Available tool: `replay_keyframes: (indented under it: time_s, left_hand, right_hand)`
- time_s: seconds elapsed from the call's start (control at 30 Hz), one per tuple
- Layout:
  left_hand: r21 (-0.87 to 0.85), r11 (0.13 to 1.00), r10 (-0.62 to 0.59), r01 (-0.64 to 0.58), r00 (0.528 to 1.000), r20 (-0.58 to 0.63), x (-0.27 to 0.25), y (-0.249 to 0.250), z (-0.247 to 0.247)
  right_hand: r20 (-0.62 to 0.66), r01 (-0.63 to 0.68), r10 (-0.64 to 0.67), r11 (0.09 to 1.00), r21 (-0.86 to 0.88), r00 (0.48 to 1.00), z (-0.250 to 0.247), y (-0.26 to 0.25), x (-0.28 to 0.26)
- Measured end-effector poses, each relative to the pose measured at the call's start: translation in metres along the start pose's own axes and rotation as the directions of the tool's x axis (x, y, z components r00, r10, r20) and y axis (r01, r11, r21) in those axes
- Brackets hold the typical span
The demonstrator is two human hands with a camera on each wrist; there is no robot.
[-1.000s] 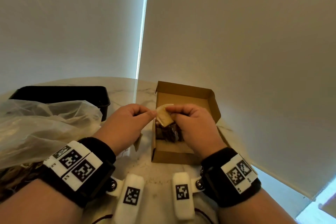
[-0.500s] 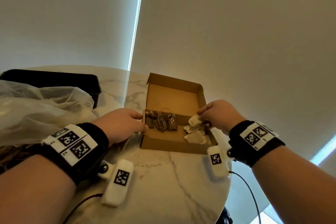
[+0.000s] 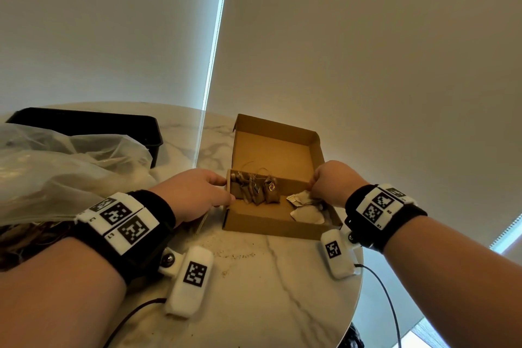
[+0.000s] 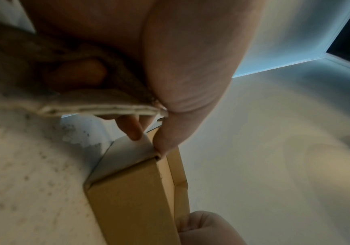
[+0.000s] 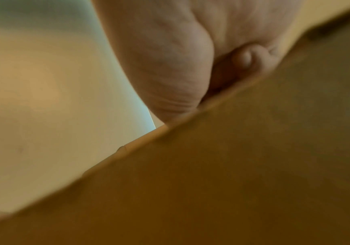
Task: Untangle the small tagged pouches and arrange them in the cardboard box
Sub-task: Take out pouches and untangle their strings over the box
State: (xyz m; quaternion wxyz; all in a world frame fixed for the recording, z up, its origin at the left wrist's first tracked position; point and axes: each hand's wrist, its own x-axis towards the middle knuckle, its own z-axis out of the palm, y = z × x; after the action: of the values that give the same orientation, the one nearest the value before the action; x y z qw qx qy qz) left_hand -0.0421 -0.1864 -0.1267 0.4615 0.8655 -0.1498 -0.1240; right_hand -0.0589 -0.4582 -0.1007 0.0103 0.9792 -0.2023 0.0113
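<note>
The open cardboard box sits mid-table with its lid standing up at the back. Several dark tagged pouches stand at the left inside it, and pale pouches lie at the right. My left hand is at the box's left wall. In the left wrist view its thumb touches the box rim while curled fingers hold a pale pouch in the palm. My right hand curls over the right wall beside the pale pouches, thumb on the rim. Its fingertips are hidden.
A clear plastic bag lies at the left over a dark tangle of pouches, with a black tray behind it. The round marble table ends just right of the box. A cable hangs off that edge.
The hands have parted from above the box's middle. The right one carried a pale pouch to the right end and now sits on the wall. The left went to the left wall.
</note>
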Motion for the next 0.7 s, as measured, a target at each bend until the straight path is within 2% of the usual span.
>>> replay_keyframes:
  time_s: [0.1,0.23,0.37,0.43,0.47,0.53,0.63,0.7]
  left_hand:
    - [-0.006,1.0,-0.002,0.002,1.0,-0.004,0.0,-0.001,0.0]
    - [0.032,0.999,-0.018,0.019,1.0,-0.016,-0.002,0.0,-0.002]
    - [0.03,0.999,-0.035,0.036,0.999,-0.015,0.0,-0.002,-0.001]
    - [0.035,0.999,-0.027,0.027,1.0,-0.002,0.001,-0.003,-0.001]
    - [0.048,0.999,-0.022,0.022,1.0,-0.003,0.002,-0.004,-0.001]
    - [0.056,0.998,-0.026,0.026,1.0,-0.005,0.003,-0.005,-0.003]
    - [0.107,0.994,-0.036,0.035,0.999,0.008,0.004,-0.005,-0.008]
    - [0.117,0.992,-0.039,0.041,0.999,-0.018,0.006,-0.004,-0.011]
  right_hand:
    - [-0.021,0.037,-0.035,0.997,0.063,0.999,-0.004,-0.003,-0.003]
    - [-0.266,0.16,-0.089,0.952,0.26,0.96,-0.016,-0.015,-0.016]
    - [-0.347,0.308,-0.135,0.803,0.511,0.928,-0.03,-0.047,-0.039]
    - [-0.349,0.331,-0.124,0.704,0.629,0.929,-0.033,-0.065,-0.047]
    - [-0.335,0.325,-0.114,0.649,0.688,0.935,-0.032,-0.074,-0.049]
    - [-0.249,0.259,-0.086,0.478,0.839,0.965,-0.029,-0.093,-0.05]
    - [-0.028,0.031,-0.019,0.137,0.99,0.999,-0.023,-0.12,-0.045]
    - [0.098,-0.102,-0.055,-0.074,0.992,0.994,-0.017,-0.131,-0.039]
